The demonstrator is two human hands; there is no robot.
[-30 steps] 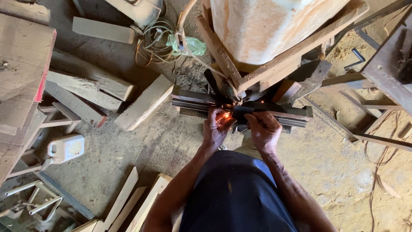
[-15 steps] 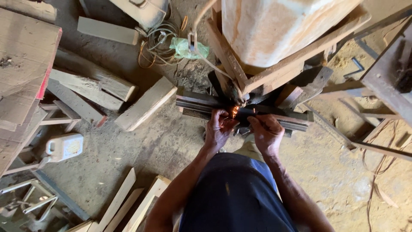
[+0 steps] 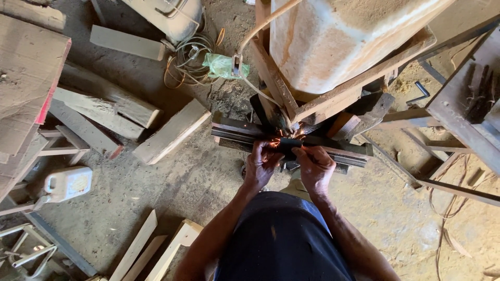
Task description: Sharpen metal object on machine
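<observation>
Metal bars lay across dirt floor, below rusty frame. Dark power tool sat on bars, few sparks at left end. Left hand and right hand both clenched around tool. Judged: work mid-way; no finished cut visible, bars apparently whole.
</observation>
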